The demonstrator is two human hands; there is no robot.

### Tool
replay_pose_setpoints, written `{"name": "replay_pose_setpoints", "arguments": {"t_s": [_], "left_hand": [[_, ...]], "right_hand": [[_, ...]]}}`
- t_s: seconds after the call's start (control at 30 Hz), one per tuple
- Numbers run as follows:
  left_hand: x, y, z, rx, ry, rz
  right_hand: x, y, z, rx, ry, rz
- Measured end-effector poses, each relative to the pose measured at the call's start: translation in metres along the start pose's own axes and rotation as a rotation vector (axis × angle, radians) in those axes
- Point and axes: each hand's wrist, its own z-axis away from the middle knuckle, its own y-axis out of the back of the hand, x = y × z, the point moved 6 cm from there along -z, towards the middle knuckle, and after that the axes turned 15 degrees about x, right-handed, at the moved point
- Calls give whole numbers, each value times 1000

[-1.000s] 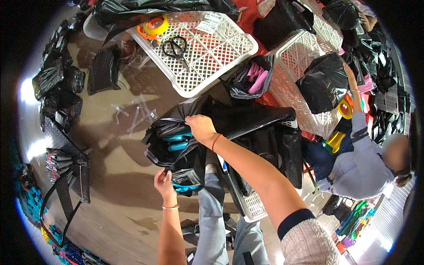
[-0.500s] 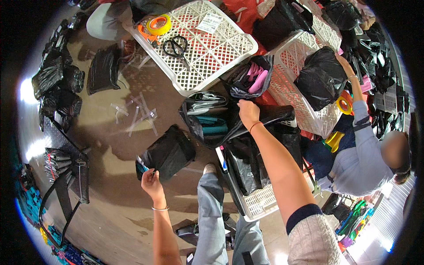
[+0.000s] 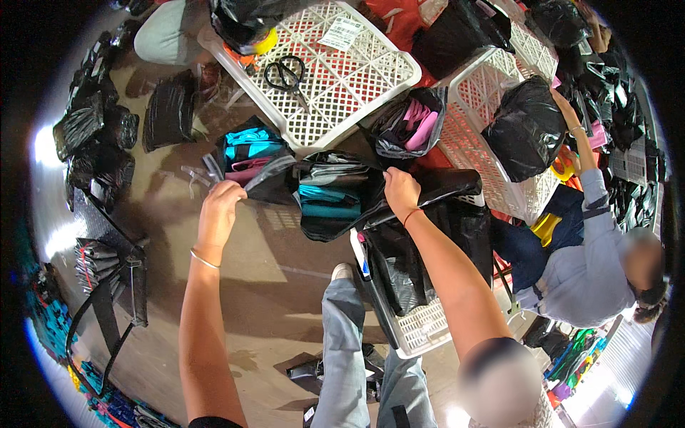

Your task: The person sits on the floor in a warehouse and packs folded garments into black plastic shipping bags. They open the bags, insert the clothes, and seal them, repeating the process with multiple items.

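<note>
My left hand (image 3: 222, 196) is closed on the near rim of a black plastic bag (image 3: 275, 184). In that bag's mouth show a turquoise bundle (image 3: 251, 143) and something pink (image 3: 245, 170), both apparently folded. Touching it on the right is a second open black bag (image 3: 321, 227), with grey packs (image 3: 334, 170) and turquoise packs (image 3: 330, 202) inside. My right hand (image 3: 402, 191) pinches the right edge of this second bag. A third open bag (image 3: 404, 148), holding pink and dark items, stands just beyond my right hand.
Scissors (image 3: 287, 77) and yellow tape (image 3: 267, 41) lie on an upturned white crate (image 3: 357, 78). At the right, a co-worker's hand (image 3: 567, 110) touches a full black bag (image 3: 524, 128) on another white crate (image 3: 467, 121). A black-draped crate (image 3: 428, 328) stands by my right leg.
My left hand has moved forward and left with its bag, now against the second bag with its mouth facing up. A black bundle now partly covers the tape. My right hand stays on its bag.
</note>
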Motion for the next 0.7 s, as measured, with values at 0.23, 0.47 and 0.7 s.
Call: {"name": "replay_pose_setpoints", "arguments": {"t_s": [0.23,0.47,0.7], "left_hand": [[-52,-13,15,-120,-27,-240],[-75,-42,-12,10,20,-279],[-67,-34,-13,93,52,-342]], "right_hand": [[-7,-1,4,-5,14,-1],[-20,-2,7,-73,-17,-80],[-64,39,9,201,235,-250]]}}
